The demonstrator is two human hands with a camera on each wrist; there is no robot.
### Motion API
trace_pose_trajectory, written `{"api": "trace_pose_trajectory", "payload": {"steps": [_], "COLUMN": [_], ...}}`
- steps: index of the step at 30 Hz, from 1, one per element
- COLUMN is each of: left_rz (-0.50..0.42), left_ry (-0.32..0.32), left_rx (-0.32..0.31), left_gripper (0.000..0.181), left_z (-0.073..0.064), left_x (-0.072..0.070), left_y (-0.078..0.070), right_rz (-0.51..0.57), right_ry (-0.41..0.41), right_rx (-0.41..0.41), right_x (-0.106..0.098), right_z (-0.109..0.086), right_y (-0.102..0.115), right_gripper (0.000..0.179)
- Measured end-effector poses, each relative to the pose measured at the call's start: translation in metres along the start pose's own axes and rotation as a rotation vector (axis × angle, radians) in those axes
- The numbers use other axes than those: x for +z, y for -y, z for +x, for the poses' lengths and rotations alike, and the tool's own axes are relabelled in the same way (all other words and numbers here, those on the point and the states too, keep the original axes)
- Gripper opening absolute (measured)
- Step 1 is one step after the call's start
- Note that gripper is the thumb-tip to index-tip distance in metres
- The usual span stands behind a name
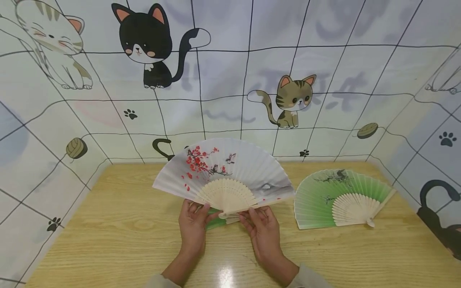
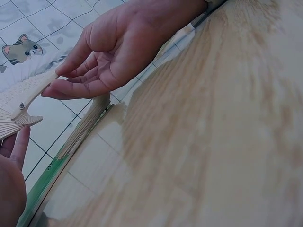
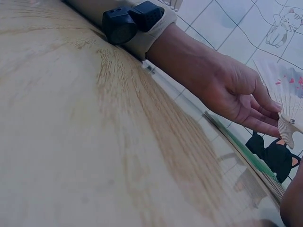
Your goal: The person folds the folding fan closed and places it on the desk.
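A white folding fan with red blossoms, birds and pale wooden ribs is spread wide, raised above the table. My left hand pinches its left end stick between thumb and fingers. On the other side, my right hand pinches the right end stick near the pivot. The pivot shows between the two hands in the left wrist view. Under the white fan lies a green fan, mostly hidden by it; its ribs show in the left wrist view.
An open green-and-white folding fan lies on the wooden table to the right. Behind and at both sides stands a cat-printed cloth backdrop. A small black camera sits on the left wrist.
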State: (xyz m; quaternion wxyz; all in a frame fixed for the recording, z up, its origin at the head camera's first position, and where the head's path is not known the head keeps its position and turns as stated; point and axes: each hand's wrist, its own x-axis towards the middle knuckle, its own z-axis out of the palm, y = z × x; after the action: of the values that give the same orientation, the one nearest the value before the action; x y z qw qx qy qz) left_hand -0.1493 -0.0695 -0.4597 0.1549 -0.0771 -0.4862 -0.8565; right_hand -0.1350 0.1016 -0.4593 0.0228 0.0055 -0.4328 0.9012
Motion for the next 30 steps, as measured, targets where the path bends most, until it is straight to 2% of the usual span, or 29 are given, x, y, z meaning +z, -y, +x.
{"api": "trace_pose_trajectory", "payload": {"steps": [5, 15, 30], "left_rz": [0.012, 0.021, 0.042], "left_ry": [0.01, 0.018, 0.036], "left_rx": [0.005, 0.015, 0.021], "left_gripper": [0.042, 0.037, 0.029], "left_z": [0.0001, -0.0004, -0.0018], "left_x": [0.0004, 0.0005, -0.0001], "left_y": [0.0003, 0.0006, 0.0027], "right_rz": [-0.021, -0.086, -0.091], "right_ry": [-0.007, 0.033, 0.068], "right_rx": [-0.015, -0.126, -0.155], "right_x": [-0.0009, -0.0028, -0.001], "right_z": [0.0002, 0.0, 0.0001], "right_y": [0.0004, -0.0019, -0.0018], "right_gripper": [0.024, 0.026, 0.028]}}
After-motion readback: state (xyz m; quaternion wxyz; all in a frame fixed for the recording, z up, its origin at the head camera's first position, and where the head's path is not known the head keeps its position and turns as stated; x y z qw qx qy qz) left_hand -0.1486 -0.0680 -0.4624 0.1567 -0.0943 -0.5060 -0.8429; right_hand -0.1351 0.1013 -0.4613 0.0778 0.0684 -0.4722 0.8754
